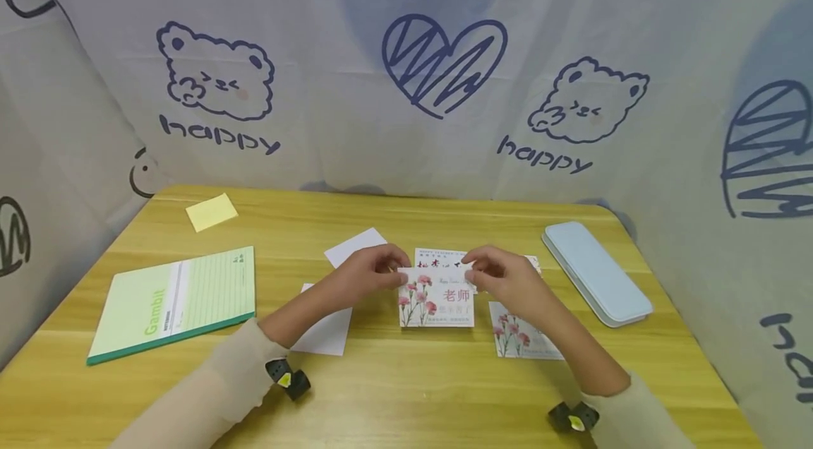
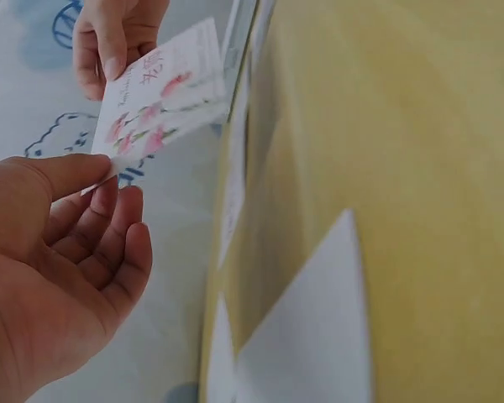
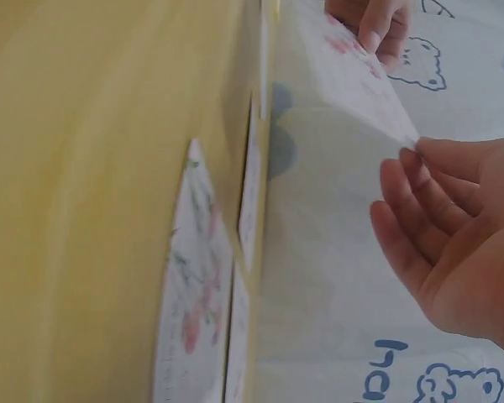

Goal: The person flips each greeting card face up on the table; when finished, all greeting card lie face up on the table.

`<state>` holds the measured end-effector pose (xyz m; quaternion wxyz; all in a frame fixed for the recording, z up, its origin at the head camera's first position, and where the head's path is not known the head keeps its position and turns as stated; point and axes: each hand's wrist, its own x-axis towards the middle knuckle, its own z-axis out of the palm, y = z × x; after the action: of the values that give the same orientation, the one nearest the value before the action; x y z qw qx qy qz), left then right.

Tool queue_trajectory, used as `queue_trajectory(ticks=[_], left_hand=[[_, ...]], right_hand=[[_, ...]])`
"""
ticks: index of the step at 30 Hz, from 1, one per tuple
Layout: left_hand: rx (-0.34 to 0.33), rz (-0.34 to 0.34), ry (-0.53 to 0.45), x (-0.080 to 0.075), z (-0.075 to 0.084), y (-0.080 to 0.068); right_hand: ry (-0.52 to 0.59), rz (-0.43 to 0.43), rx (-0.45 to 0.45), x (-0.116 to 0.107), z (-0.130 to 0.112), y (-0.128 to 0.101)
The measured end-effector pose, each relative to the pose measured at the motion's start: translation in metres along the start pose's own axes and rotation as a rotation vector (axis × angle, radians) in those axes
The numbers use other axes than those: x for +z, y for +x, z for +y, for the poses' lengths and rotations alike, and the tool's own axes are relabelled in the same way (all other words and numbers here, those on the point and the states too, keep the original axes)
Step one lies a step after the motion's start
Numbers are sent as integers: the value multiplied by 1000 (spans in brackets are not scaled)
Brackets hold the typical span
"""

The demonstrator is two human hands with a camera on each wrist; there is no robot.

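Both hands hold up a white greeting card (image 1: pixel 436 297) printed with pink carnations and Chinese characters. My left hand (image 1: pixel 368 272) pinches its upper left corner between thumb and fingers; my right hand (image 1: pixel 504 276) pinches the upper right corner. In the left wrist view the card (image 2: pixel 164 92) stands raised off the table between the left hand (image 2: pixel 59 260) and the right. From the right wrist view, the right hand (image 3: pixel 462 227) grips a corner by thumb and fingertip. Behind the held card lies another card (image 1: pixel 438 257) with dark and red lettering, partly hidden.
A second carnation card (image 1: pixel 524 336) lies under the right forearm. Blank white cards (image 1: pixel 356 244) lie by the left arm. At left are a green notebook (image 1: pixel 178 301) and a yellow sticky note pad (image 1: pixel 212 212); a pale blue case (image 1: pixel 597 272) sits at right. A printed curtain (image 1: pixel 317 82) hangs behind.
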<state>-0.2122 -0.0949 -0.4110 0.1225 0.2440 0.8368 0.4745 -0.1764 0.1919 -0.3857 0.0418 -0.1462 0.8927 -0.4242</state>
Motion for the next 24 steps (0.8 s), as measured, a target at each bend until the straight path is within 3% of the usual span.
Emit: queue_trajectory(ticks=[5,10,13,18,24], left_hand=[[-16,-41,26,12,-6,5],[-19,-143,82,20,-7,10],[-23,-176,176,27,-9,16],[-9,-206,363,39,-10,24],[-26,-220,465,42,-5,26]], right_hand=[[-153,-38,41,2,9,-3],[-272,-89,100,3,19,-8],[-291,-124,136,6,27,-11],[-364,-132,116,11,40,-10],[-413,-127,98,18,45,-5]])
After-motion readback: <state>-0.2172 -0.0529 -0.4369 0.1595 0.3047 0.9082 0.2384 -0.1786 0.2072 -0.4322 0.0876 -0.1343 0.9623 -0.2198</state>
